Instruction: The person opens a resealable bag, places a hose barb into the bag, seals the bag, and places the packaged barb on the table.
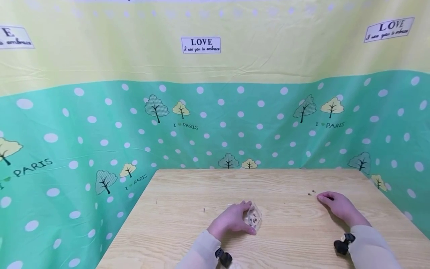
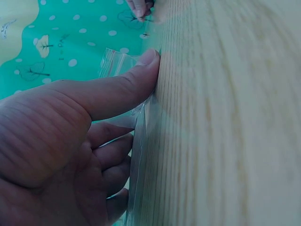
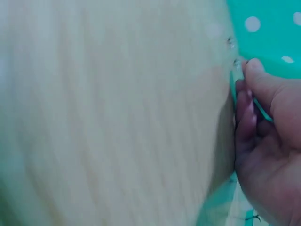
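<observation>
My left hand [image 1: 231, 218] holds a clear plastic zip bag [image 1: 258, 218] on the table, with the thumb on its near side and the fingers on its far side. Several tiny dark metal pieces [image 1: 254, 219] show inside. The bag's zip strip [image 2: 113, 63] sticks out beyond the thumb in the left wrist view. Farther right, my right hand [image 1: 339, 205] pinches a tiny dark piece at the tips of thumb and finger, mostly hidden. Just beyond those tips lie two small metal pieces [image 3: 230, 42] on the tabletop.
The light wooden table [image 1: 174, 239] carries a few other tiny bits [image 1: 204, 210] left of the bag. A green and yellow printed curtain [image 1: 215, 123] hangs along its back and sides. Something whitish [image 1: 236, 266] shows at the bottom edge beside the left wrist.
</observation>
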Demonstrator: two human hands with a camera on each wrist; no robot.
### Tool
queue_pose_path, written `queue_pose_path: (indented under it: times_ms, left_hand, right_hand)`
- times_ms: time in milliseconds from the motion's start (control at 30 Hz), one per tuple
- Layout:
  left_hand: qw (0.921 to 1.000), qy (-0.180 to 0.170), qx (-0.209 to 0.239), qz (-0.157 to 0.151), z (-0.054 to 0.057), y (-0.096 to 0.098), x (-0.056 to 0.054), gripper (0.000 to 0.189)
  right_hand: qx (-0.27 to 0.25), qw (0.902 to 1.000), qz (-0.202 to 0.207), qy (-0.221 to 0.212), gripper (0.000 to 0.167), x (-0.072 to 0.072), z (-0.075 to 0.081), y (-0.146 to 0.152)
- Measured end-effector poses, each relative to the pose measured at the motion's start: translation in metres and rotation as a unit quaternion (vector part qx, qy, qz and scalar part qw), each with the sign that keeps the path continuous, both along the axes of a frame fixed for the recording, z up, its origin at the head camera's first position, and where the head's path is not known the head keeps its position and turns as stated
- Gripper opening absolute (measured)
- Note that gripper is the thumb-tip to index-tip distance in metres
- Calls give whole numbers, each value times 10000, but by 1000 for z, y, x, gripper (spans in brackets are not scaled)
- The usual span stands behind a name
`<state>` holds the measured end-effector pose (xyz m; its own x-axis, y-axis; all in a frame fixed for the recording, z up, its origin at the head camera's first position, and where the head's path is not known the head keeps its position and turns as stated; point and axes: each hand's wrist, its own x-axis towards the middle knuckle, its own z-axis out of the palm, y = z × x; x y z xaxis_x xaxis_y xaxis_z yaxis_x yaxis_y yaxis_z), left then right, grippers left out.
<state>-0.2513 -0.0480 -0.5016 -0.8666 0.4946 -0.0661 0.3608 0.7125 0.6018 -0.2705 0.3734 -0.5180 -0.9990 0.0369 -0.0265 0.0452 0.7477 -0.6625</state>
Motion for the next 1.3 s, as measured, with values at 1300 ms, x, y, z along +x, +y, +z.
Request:
queue_pose_path:
  times_ms: [1300]
  left_hand:
    - [9994, -117, -285, 144, -2, 5, -5, 108]
  right_hand:
    - [-1066, 9891, 873, 520, 21, 26, 22, -167]
